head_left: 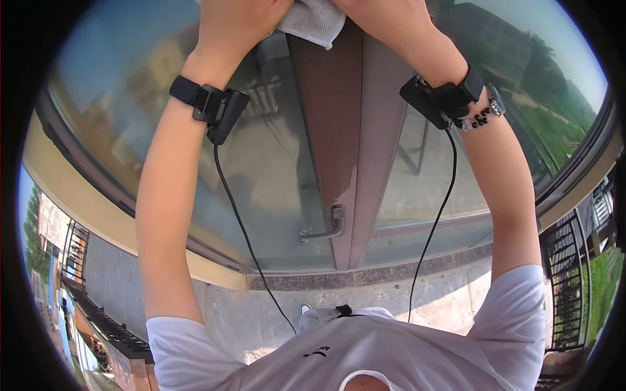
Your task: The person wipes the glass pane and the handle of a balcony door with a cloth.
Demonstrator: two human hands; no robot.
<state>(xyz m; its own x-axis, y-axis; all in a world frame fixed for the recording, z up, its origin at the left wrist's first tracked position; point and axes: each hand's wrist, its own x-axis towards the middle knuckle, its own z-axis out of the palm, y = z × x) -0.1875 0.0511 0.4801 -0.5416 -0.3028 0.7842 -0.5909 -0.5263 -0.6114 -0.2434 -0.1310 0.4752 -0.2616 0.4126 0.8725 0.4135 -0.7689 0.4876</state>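
Both my arms reach up to the top edge of the head view. A light grey cloth [312,25] is bunched between my hands, one corner hanging down in front of the brown door frame [329,85]. My left hand [251,16] grips the cloth from the left, and my right hand [375,10] has hold of it on the right. The fingertips of both are cut off by the picture's upper edge. Behind the hands stand glass panes [254,156] with reflections of buildings, sky and greenery.
A metal door handle [329,228] sticks out low on the frame. Black cables [238,225] run down from the straps on my wrists. Below lies a stone sill [306,281] and a pale floor [241,313]. Black railings [566,280] stand at both sides.
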